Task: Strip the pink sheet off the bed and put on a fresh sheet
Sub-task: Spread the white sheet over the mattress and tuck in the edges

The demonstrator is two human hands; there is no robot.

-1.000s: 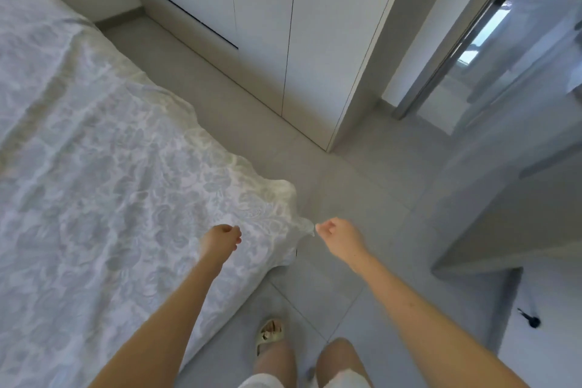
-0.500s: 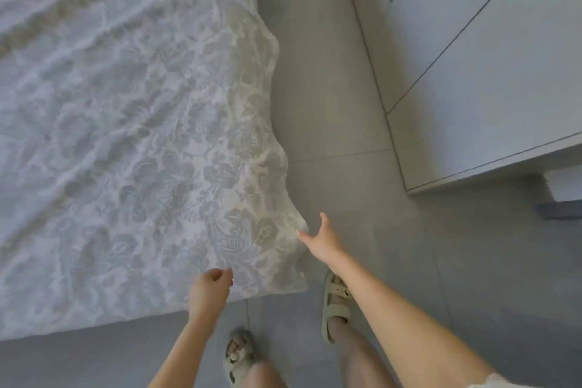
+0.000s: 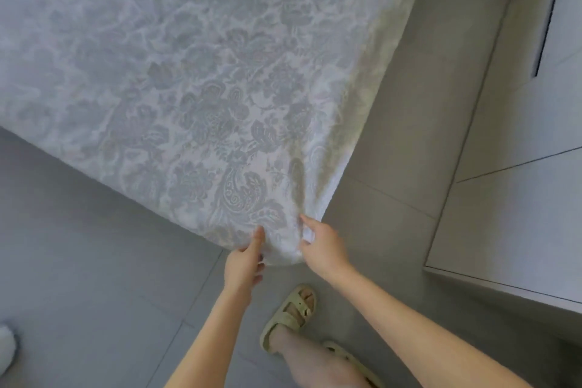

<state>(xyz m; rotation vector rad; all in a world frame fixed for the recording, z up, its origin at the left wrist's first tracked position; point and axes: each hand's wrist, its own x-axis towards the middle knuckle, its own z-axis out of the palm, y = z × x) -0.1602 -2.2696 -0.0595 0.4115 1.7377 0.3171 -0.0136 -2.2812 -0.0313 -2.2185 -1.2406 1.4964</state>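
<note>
Grey tiles make up the floor nearest us, with our sandals planted just short of the bed's corner. A white thing at the lower left edge is cut off too far to name.

Above the sandals, both our hands meet at that corner. Our left hand pinches the hem of the sheet: the thumb lies straight along the top of the cloth and the other fingers curl in under the edge. Our right hand, just beside it, appears to have a fold of the same corner bunched in its grip, with the forefinger laid out along the cloth. Neither hand is empty, and both have cloth and nothing else.

The sheet is white with a grey flower pattern. From our grip it runs up and away over the whole visible top of the bed and hangs down its right side towards the floor. It lies mostly flat, with shallow ripples farther off and creases gathering into the corner we hold. Beyond the bed's right side, a strip of floor separates it from a white wardrobe.

We see no pink sheet anywhere, so we judge the stripping done and this patterned sheet to be the fresh one, already spread. What looks left is the fitting: pulling this corner taut and tucking it under, then likely the same at the corners out of view, whose state we cannot tell.
</note>
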